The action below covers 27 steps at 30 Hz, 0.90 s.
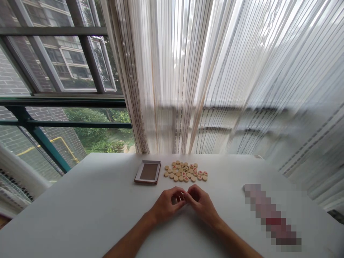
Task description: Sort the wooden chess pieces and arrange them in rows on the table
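Head view — the left hand [167,202] and right hand [202,204] meet over the tabletop [94,200], fingers half curled and tips together; whether they pinch anything small, I cannot tell. The round pieces [186,171] lie clustered just beyond the hands, right of the shallow box [148,171]. A low forward sweep of the knuckles could scatter the nearest pieces — they sit close — and a loose pinch could drop one.

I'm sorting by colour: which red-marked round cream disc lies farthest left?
The red-marked round cream disc nearest the flat white-and-brown rectangular box; every other visible red-marked one sits farther right.
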{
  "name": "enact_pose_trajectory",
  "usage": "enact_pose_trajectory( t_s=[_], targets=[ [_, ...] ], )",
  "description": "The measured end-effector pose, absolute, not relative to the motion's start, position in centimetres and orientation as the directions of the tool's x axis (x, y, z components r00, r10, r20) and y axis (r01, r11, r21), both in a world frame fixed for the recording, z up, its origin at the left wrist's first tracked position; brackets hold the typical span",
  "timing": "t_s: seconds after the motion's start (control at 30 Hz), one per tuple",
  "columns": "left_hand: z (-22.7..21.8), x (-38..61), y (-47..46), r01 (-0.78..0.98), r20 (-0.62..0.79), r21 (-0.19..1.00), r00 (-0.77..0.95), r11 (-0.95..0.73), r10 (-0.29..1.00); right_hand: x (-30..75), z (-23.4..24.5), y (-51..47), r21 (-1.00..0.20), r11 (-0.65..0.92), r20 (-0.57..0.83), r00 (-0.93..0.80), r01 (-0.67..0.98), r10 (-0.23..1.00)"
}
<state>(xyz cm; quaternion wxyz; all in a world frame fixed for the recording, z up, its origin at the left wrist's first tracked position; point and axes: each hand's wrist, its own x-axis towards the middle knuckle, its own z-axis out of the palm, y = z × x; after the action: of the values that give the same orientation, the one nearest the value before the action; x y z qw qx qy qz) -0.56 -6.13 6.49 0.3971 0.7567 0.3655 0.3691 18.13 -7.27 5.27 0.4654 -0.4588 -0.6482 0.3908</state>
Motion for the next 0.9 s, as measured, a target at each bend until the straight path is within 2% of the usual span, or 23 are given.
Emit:
enact_pose_trajectory(
  t_s=[0.5,0.9],
  targets=[
    [6.14,-0.61,-5.82,0.2,0.273,0.907,0.391,-0.371,0.879,18.19,5.63,-7.34,-0.944,0.311,0.279,-0.232,0.114,0.932],
    [5.67,-0.72,-5.4,0.128,0.237,0.941,0.415,-0.314,0.878,18.14,5.53,-7.41,-0.937,0.325,0.286,-0.249,0.129,0.925]
  ],
)
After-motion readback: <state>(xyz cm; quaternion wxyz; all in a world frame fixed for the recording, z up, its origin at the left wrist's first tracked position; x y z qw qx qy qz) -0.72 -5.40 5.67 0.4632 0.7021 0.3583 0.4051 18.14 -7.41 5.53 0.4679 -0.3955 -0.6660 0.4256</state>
